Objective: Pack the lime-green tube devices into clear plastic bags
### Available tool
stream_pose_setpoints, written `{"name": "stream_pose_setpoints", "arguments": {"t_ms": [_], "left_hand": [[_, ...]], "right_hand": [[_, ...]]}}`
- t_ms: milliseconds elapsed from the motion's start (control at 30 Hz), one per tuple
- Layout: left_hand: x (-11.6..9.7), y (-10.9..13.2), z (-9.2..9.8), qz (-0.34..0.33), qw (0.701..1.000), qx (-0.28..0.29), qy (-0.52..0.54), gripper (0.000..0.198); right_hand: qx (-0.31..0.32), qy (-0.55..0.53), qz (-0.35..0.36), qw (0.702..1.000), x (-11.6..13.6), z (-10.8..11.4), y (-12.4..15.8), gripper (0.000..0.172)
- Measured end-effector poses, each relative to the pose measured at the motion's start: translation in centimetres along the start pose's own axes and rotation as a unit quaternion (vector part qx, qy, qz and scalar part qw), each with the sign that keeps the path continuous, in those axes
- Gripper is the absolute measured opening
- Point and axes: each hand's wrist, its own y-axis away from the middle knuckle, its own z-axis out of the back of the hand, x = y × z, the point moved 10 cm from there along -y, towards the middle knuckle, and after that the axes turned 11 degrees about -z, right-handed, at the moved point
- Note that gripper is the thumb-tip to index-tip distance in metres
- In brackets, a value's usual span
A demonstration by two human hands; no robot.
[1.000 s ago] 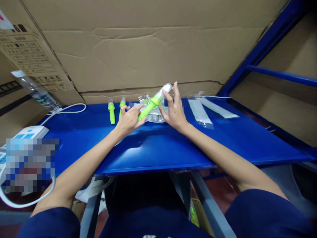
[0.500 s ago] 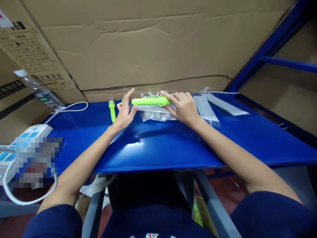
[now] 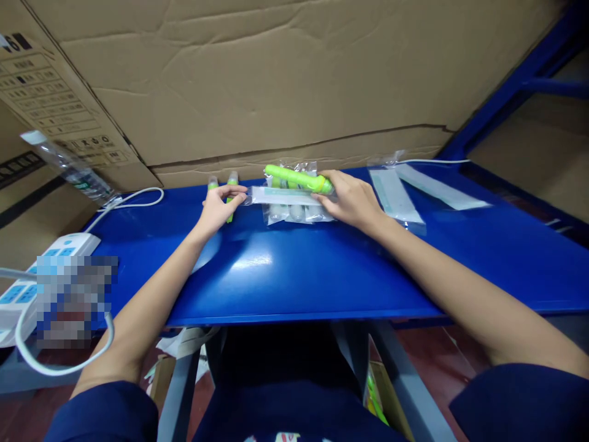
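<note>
My right hand point(image 3: 352, 195) grips a lime-green stick-shaped item point(image 3: 294, 178), tilted with its far end up to the left. Just below it, a narrow clear plastic sleeve with a white strip point(image 3: 285, 196) runs between my hands. My left hand point(image 3: 218, 209) pinches the sleeve's left end, and my right fingers touch its right end. Beneath and behind lie several clear packets point(image 3: 297, 213) with green and whitish contents. Two more green sticks with clear caps, one of them this green stick point(image 3: 231, 195), lie by my left hand, partly hidden by it.
At right lie more sleeved white strips point(image 3: 393, 195). On the left are a power strip point(image 3: 69, 252) with a white cable point(image 3: 110, 325) and a clear plastic bottle point(image 3: 73, 169). Cardboard point(image 3: 257, 92) walls the back of the blue table point(image 3: 285, 270).
My left hand has moved off the green stick and closed on the sleeve's left end. The green stick has tilted up in my right hand, and the sleeve shows below it.
</note>
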Motion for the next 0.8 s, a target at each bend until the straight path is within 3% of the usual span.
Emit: {"name": "stream_pose_setpoints", "arguments": {"t_ms": [100, 233, 400, 500, 600, 667, 800], "left_hand": [[0.9, -0.2, 2.8, 0.029, 0.999, -0.029, -0.017, 0.036], [1.7, 0.0, 7.8, 0.046, 0.967, -0.092, -0.232, 0.027], [3.7, 0.4, 8.9, 0.077, 0.948, -0.049, -0.305, 0.023], [3.7, 0.6, 8.2, 0.070, 0.945, -0.023, -0.319, 0.022], [1.8, 0.5, 6.3, 0.015, 0.953, -0.020, -0.301, 0.030], [-0.3, 0.5, 3.8, -0.044, 0.959, 0.007, -0.280, 0.039], [-3.3, 1.2, -2.7, -0.131, 0.952, 0.137, -0.238, 0.057]], "right_hand": [[0.001, 0.001, 0.019, 1.000, 0.0, -0.4, 0.1, 0.052], [0.008, 0.015, 0.055, 0.998, 0.4, -1.1, 0.3, 0.051], [0.015, 0.026, 0.069, 0.997, 0.6, -1.5, 0.4, 0.048], [0.016, 0.028, 0.071, 0.997, 0.6, -1.4, 0.5, 0.047], [0.019, 0.029, 0.071, 0.997, 0.6, -1.3, 0.5, 0.047], [0.020, 0.029, 0.073, 0.997, 0.7, -1.2, 0.5, 0.047], [0.020, 0.034, 0.087, 0.995, 0.6, -0.6, 0.2, 0.044]]}}
